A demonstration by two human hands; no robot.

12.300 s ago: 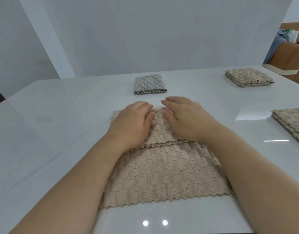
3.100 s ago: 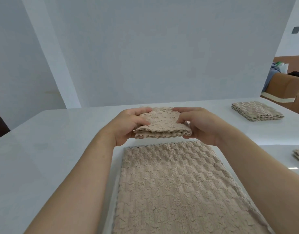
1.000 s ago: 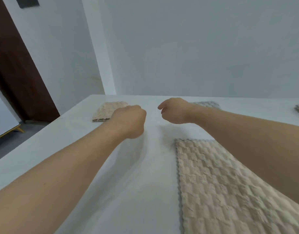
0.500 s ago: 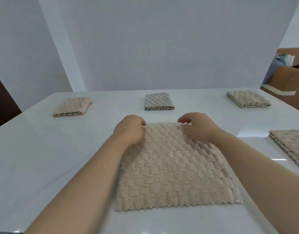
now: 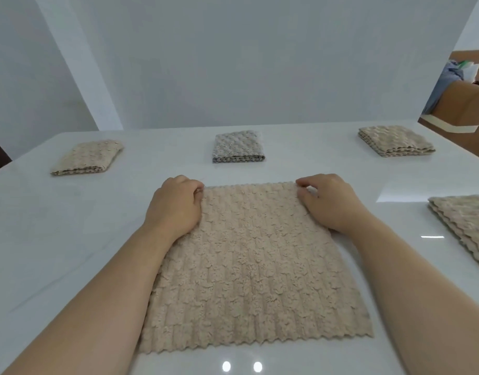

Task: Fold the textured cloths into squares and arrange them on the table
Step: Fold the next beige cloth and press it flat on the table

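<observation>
unfolded beige cloth (image 5: pixel 249 266) flat on white table (image 5: pixel 57 226), centre front, left hand (image 5: pixel 174 205) gripping far-left corner, right hand (image 5: pixel 329 203) pinching far-right corner, 3 folded in far row: left beige square (image 5: pixel 88 157), grey square (image 5: pixel 238 146), right beige square (image 5: pixel 394 140), beige stack (image 5: pixel 465 223) at right edge

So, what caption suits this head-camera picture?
The left hand and right hand pinch the far corners of a flat beige cloth; three folded cloths lie beyond.

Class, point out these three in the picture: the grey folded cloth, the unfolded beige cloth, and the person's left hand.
grey folded cloth (image 5: pixel 238 146), head view, middle of its top face.
unfolded beige cloth (image 5: pixel 254 266), head view, bare centre between the forearms.
left hand (image 5: pixel 174 205), head view, back of the hand.
</observation>
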